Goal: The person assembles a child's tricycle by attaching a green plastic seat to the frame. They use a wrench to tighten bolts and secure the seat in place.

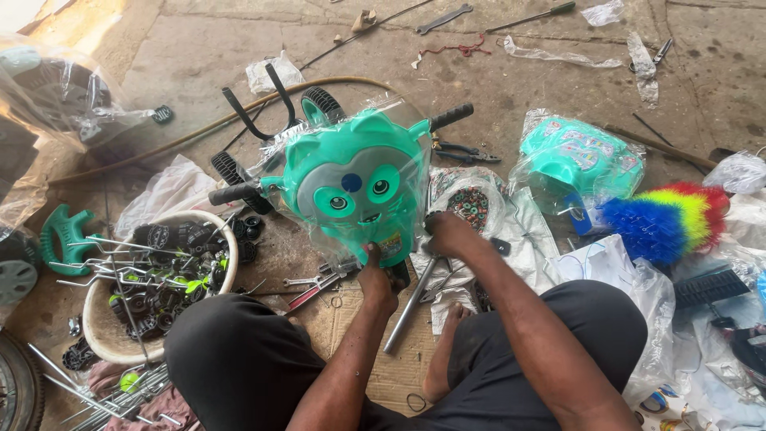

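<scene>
Green toy face panel [357, 187], cartoon animal with two eyes and small ears, stood upright on the floor [199, 56] just ahead of the seated person's knees. Clear plastic wrap covered it. Black handlebar grips [452, 116] stuck out to either side; a black-tyred wheel [323, 104] showed behind the top edge.

Left hand [377, 279] gripped the panel's bottom edge, fingers curled under and pressed against it; the fingertips were hidden, so the exact pinch could not be told. Right hand [448, 233] was closed on the panel's lower right edge, fingers wrapped around the rim.

Below the hands: a grey metal tube [407, 307] lay slanted on flattened cardboard [351, 327], with a spanner [307, 281] and loose small tools just beside.

Left of the panel: a round cream basket [100, 331] held small black wheels, metal rods and green bits. A green plastic bracket [68, 231] lay further left.

Right of the panel: pliers [467, 152] near the grip, then a green toy seat part in plastic wrap [578, 160], and a rainbow-coloured brush [666, 215] touching it. Clear bags were heaped at far right.

Far edge of the floor: a flat spanner [443, 17], a screwdriver [531, 16], a long hose [223, 120].
</scene>
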